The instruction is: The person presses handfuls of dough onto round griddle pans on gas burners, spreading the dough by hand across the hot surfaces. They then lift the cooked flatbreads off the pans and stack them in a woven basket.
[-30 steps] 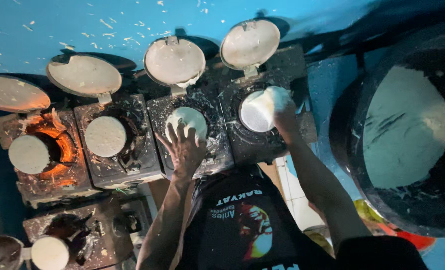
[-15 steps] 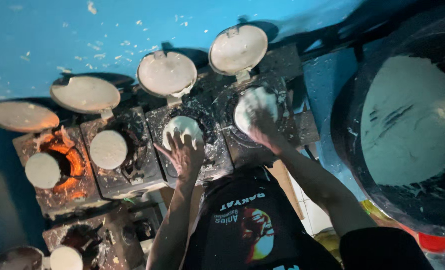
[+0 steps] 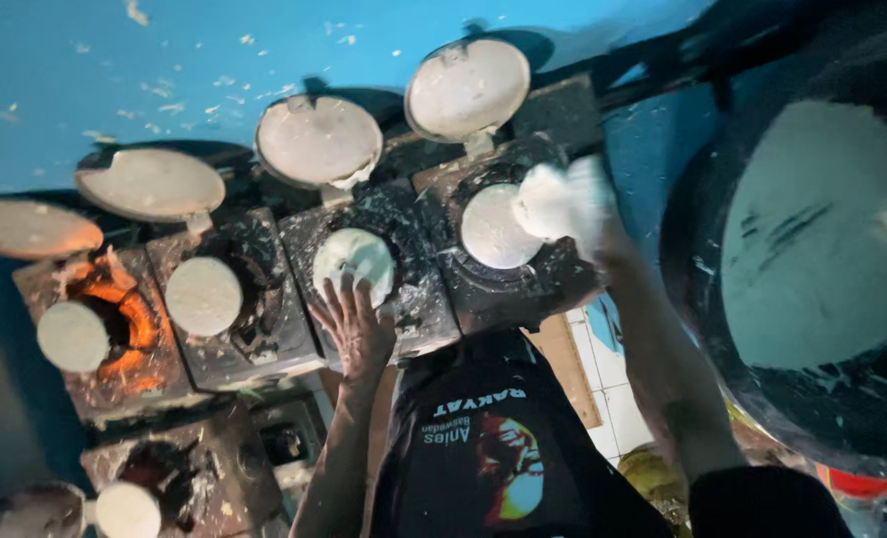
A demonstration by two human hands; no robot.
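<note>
Right hand (image 3: 568, 199) has shifted off the white round (image 3: 488, 229) one block right of the middle stove block (image 3: 404, 299) and now sits blurred at that round's right edge; left hand (image 3: 359, 324) has stayed put on the middle block.

Left hand: flat, fingers spread, grasping nothing; fingertips rest on the near edge of the pale dough disc (image 3: 354, 261), which lies in the middle block's round well. Right hand: coated white and smeared by motion; cannot tell whether it is clenched on a lump or loose.

Judgement on the pressing in hand: even fingertip pressure, worked round the disc, should keep it level; keep the palm off the dark crusted rim.

Edges and room: just behind the middle block its hinged lid (image 3: 319, 139) stands tipped open, so the reach over the well is free from above; the next lid (image 3: 466, 88) to the right behind is likewise up. Two blocks left of the middle block a burner glows orange (image 3: 130, 319); best avoided. Well to the right, a big dark basin (image 3: 703, 289) of white batter crowds the right forearm; open room is mostly on the near side, towards the body.
</note>
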